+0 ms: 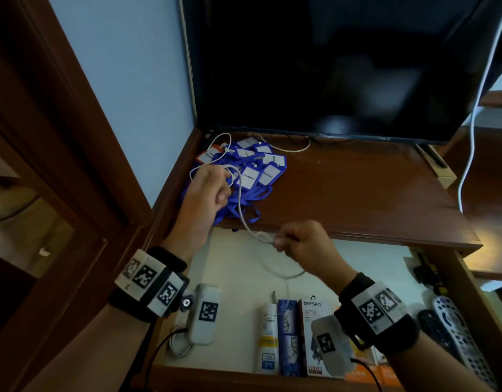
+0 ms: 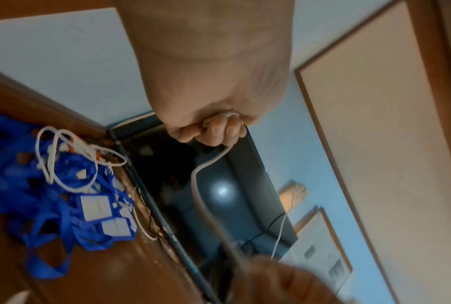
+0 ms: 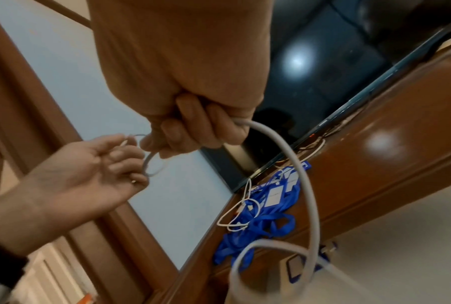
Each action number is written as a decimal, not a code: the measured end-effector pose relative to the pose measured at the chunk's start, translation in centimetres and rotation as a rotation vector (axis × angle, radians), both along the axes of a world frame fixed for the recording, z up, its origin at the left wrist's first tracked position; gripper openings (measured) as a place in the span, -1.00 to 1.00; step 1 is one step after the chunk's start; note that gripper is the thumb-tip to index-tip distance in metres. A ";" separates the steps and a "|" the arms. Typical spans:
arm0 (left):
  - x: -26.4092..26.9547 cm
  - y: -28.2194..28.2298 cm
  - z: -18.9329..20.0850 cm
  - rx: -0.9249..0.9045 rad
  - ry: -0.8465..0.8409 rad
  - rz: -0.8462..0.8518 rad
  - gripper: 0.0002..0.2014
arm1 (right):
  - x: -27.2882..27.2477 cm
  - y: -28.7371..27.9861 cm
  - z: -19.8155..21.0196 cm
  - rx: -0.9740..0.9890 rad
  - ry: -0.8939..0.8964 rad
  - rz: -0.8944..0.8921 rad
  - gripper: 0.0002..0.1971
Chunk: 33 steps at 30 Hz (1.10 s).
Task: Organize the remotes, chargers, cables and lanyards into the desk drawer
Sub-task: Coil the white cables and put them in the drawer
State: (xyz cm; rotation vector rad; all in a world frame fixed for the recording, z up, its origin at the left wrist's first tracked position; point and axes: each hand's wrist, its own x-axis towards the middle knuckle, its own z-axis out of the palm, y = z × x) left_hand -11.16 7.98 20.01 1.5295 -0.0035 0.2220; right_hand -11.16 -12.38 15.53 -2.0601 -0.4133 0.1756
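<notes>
Halfway, I judge: remotes (image 1: 453, 329) and charger boxes (image 1: 314, 335) lie in the drawer (image 1: 357, 258); lanyards (image 1: 252, 176) wait on the worktop (image 1: 357, 193). My left hand (image 1: 207, 190) and right hand (image 1: 306, 241) each grip the white cable (image 1: 241, 205) with curled fingers, stretching it above the drawer

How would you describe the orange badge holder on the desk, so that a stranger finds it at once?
Start at the television on the wooden desk. Below its left corner lies a heap of lanyards. The orange badge holder sits at the heap's far left edge, near the wall; every other holder there is blue.
</notes>
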 end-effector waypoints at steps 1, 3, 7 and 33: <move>-0.2 -0.3 -0.3 0.110 0.002 -0.010 -0.78 | -0.3 0.4 0.2 0.007 0.010 0.030 -0.60; -0.5 -0.7 -1.2 0.279 0.020 -0.057 -0.78 | -0.5 0.8 0.7 0.053 0.007 0.061 -0.59; -0.8 -1.2 -2.1 0.173 0.114 -0.163 -0.74 | -0.2 1.3 1.8 0.134 -0.085 0.057 -0.60; -1.1 -2.6 -1.8 -0.370 0.562 -0.502 -0.69 | 0.2 0.7 2.2 0.473 0.137 -0.033 -0.53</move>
